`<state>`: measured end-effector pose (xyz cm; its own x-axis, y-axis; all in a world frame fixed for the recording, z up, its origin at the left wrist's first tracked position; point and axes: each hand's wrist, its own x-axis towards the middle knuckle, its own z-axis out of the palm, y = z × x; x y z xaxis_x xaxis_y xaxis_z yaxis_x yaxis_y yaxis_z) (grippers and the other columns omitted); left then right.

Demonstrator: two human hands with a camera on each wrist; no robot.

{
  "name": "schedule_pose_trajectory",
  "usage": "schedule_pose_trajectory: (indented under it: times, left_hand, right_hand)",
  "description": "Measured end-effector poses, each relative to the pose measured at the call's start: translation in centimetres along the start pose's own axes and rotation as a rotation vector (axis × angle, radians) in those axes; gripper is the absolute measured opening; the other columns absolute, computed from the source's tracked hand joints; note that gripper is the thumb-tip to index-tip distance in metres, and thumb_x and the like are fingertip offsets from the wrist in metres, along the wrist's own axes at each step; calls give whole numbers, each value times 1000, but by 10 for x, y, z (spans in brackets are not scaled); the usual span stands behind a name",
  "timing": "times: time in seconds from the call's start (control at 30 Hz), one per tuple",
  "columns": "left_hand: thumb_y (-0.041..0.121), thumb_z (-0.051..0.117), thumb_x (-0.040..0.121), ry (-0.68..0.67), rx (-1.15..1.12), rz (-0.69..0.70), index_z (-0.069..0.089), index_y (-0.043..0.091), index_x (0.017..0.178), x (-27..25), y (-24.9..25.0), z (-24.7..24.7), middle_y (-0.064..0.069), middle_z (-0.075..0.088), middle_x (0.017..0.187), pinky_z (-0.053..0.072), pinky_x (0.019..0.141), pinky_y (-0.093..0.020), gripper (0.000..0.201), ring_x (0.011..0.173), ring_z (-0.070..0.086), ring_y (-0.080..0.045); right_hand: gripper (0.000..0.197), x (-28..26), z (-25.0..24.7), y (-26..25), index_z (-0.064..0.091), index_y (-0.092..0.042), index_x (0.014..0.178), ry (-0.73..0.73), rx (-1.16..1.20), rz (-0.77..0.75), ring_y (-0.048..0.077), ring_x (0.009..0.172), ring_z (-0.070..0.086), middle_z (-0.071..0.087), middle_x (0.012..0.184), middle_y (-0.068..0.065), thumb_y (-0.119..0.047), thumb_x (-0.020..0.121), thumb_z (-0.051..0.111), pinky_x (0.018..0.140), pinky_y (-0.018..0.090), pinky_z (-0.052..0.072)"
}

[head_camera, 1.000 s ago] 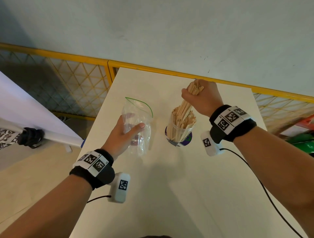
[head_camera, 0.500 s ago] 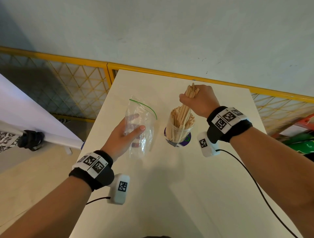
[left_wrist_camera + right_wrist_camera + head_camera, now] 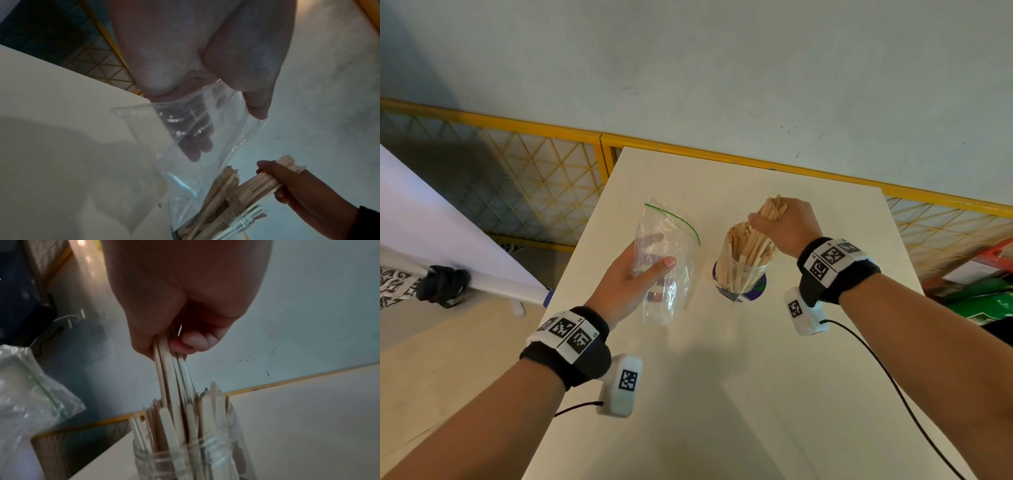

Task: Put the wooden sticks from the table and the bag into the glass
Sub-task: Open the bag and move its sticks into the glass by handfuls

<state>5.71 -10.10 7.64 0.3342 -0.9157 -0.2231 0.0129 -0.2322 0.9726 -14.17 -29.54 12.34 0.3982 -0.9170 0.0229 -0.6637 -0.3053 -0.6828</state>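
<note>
While lowering: my right hand (image 3: 787,224) clamps a bundle of wooden sticks (image 3: 174,386) into the glass jar (image 3: 739,279).
Bag: my left hand (image 3: 630,274) pinches the zip bag (image 3: 671,246).
Care: release only once the tips seat, I judge.

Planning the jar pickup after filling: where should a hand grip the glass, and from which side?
Grip the glass around its lower wall, coming in from the side. Wooden sticks fan out above the rim and the right hand is above them, so the top is blocked. It stands upright on the table.
</note>
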Motion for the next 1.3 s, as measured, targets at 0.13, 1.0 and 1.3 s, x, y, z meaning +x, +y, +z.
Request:
schedule_pose_trajectory:
  times: [0.13, 1.0, 1.3]
  left_hand:
    - [34, 64, 91, 0, -6, -2, 47, 33, 137, 0, 0, 0, -4, 65, 121, 61, 70, -28, 50, 105, 69, -31]
    - [33, 64, 90, -10, 1, 0, 46, 35, 135, 7, 4, 6, -6, 64, 119, 63, 77, -37, 48, 102, 69, -31]
    - [35, 65, 90, -13, 23, 1, 46, 35, 134, 6, 2, 5, -3, 65, 119, 63, 77, -36, 48, 100, 71, -28]
  right_hand:
    - [41, 1, 11, -1, 63, 4, 73, -38, 17, 73, 19, 60, 54, 60, 67, 9, -36, 80, 68, 52, 25, 43]
    - [40, -9, 35, 10, 71, -12, 78, -67, -81, 144, 22, 74, 66, 71, 77, 4, -52, 80, 64, 65, 33, 55]
    - [39, -8, 45, 19, 67, -24, 70, -93, -94, 135, 22, 77, 67, 69, 77, 1, -63, 71, 66, 63, 30, 50]
